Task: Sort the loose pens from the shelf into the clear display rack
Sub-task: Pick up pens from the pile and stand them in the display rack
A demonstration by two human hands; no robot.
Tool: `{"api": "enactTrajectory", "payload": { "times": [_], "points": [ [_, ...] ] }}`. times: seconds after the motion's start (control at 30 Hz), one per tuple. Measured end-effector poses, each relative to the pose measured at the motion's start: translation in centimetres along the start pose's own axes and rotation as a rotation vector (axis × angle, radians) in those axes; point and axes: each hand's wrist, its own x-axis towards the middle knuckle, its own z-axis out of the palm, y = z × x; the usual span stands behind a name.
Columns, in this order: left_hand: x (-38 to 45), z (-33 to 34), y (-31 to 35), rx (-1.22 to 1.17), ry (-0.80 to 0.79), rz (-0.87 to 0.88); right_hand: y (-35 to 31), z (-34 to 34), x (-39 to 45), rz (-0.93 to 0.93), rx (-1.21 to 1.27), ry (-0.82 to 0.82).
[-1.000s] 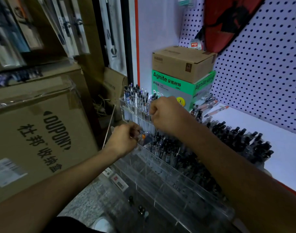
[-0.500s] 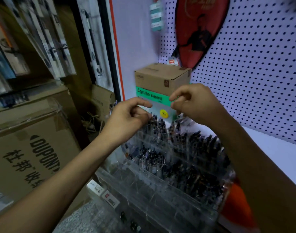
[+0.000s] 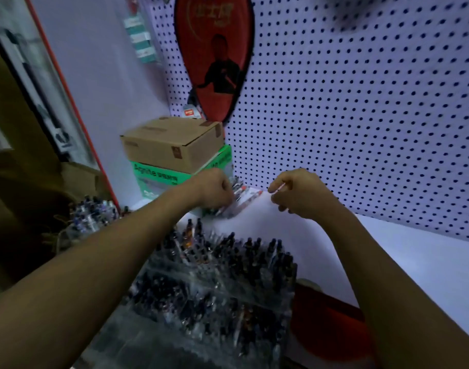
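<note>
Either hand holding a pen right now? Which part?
Cannot tell. Left hand is curled over the loose pens on the shelf, grip hidden; right hand seems empty.

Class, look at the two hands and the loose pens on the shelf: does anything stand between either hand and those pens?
Nothing visible does. The left hand is already at the loose pens; the right hand hovers just beside them over bare white shelf.

A white shelf [image 3: 387, 251] carries everything. At its back left corner sits a green box [image 3: 158, 179], with a brown carton on top. Loose pens [image 3: 241, 201] lie just right of the box. A clear rack [image 3: 222, 283] of pens stands in front of it.
</note>
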Motion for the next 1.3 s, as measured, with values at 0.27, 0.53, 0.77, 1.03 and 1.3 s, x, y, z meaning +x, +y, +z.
{"api": "enactTrajectory", "payload": {
  "times": [0.27,0.53,0.77,1.03,1.3],
  "points": [
    [5.6,3.9,-0.1,0.37,-0.001,-0.036,6.8,1.6,0.5,0.158,-0.035,-0.116],
    [6.4,5.4,-0.7,0.314,-0.098,-0.114,7.4,3.8,2.4,0.119,-0.05,-0.105],
    [6.4,4.6,-1.7,0.031,0.169,-0.182,6.7,7.4,4.0,-0.028,-0.368,-0.104],
    [6.7,4.6,-2.1,-0.02,0.182,-0.175,6.5,8.4,5.4,0.034,-0.388,0.005],
    [6.3,4.8,-1.3,-0.038,0.181,-0.057,6.7,7.1,5.5,0.211,-0.307,0.07]
  ]
}}
